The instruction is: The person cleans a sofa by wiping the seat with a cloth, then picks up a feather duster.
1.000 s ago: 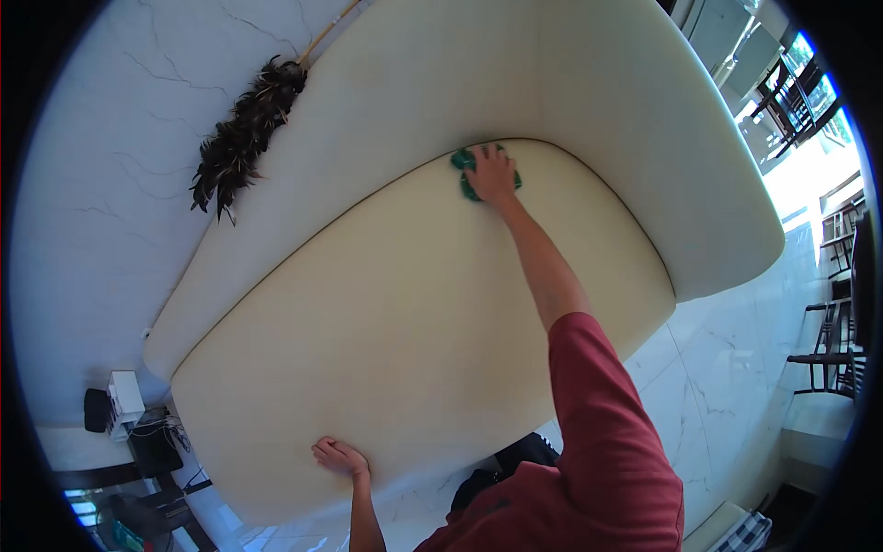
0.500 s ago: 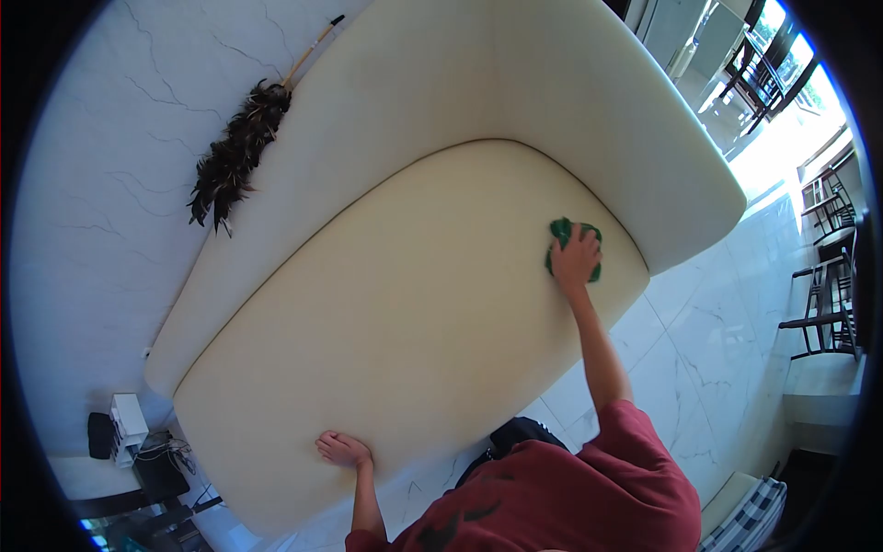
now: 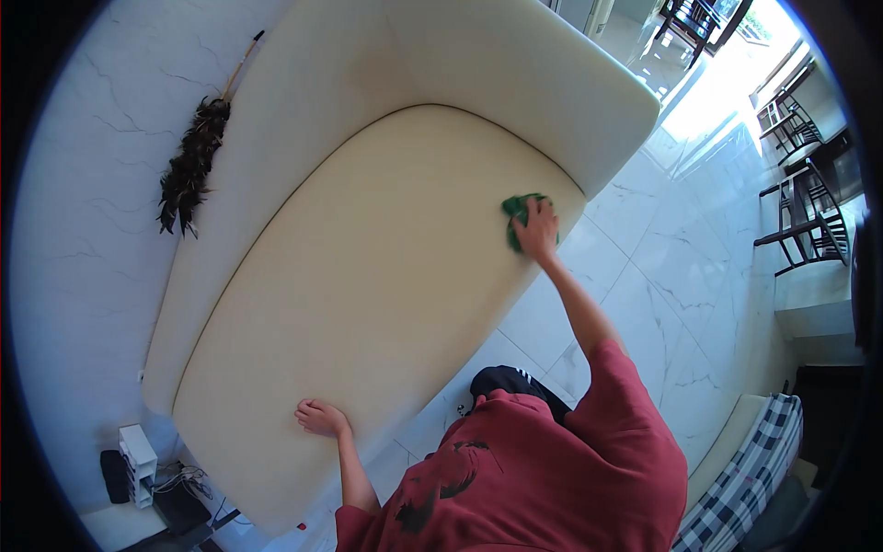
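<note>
My right hand presses a crumpled green cloth against the cream sofa seat. The cloth lies near the seat's front edge, close to the upright end of the sofa. Some of it shows beyond my fingers, and the rest is hidden under the palm. Toward the other end of the seat, my left hand leans on the cushion with its fingers curled together and nothing visible in them.
A dark feather duster lies along the sofa's backrest beside the marbled wall. Dark chairs stand across the tiled floor. A white box with cables is at lower left, and a checkered cloth at lower right.
The whole view has turned and shifted. My right hand and the green cloth have slid closer to the seat's front edge. My left hand stays resting on the cushion.
</note>
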Motion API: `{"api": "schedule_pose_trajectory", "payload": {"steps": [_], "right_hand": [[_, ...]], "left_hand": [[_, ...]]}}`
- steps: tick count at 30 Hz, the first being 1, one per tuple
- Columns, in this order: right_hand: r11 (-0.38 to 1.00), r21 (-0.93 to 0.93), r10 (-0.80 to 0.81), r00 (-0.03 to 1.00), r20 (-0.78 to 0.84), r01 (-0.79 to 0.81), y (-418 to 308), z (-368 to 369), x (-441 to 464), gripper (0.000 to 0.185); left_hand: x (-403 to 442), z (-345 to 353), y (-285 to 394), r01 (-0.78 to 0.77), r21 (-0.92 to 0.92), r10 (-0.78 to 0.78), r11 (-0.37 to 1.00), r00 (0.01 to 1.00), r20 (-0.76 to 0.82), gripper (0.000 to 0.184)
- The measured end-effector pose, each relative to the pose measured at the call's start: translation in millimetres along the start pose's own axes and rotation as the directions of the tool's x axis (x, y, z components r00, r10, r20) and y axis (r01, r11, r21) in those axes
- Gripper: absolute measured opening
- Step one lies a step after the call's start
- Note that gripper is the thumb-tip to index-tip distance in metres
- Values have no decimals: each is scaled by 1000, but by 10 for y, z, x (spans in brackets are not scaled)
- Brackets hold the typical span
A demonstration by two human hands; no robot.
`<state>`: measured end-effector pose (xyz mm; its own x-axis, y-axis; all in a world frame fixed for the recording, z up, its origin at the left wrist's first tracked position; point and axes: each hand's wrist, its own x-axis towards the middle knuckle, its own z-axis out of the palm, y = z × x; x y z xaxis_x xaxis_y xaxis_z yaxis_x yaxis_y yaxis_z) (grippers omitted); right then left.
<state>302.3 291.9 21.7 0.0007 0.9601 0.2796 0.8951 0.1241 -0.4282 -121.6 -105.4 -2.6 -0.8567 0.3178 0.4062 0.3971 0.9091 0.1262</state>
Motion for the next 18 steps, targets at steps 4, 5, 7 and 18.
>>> {"api": "schedule_pose_trajectory", "payload": {"steps": [4, 5, 7, 18], "right_hand": [[905, -19, 411, 883, -227, -425, -59, 142, 375, 44], [894, -20, 425, 861, -280, -448, -158, 219, 282, 45], [934, -18, 342, 907, -247, -357, -464, 230, -127, 44], [842, 156, 539, 804, -251, -516, 87, 234, 163, 45]], "left_hand": [[15, -26, 22, 7, -19, -7, 1000, 1000, 3, 10], [9, -32, 25, 11, -15, -11, 1000, 1000, 12, 10], [18, -33, 25, 15, -14, -15, 1000, 1000, 23, 10], [23, 5, -13, -15, 10, 15, 1000, 1000, 20, 13]]}}
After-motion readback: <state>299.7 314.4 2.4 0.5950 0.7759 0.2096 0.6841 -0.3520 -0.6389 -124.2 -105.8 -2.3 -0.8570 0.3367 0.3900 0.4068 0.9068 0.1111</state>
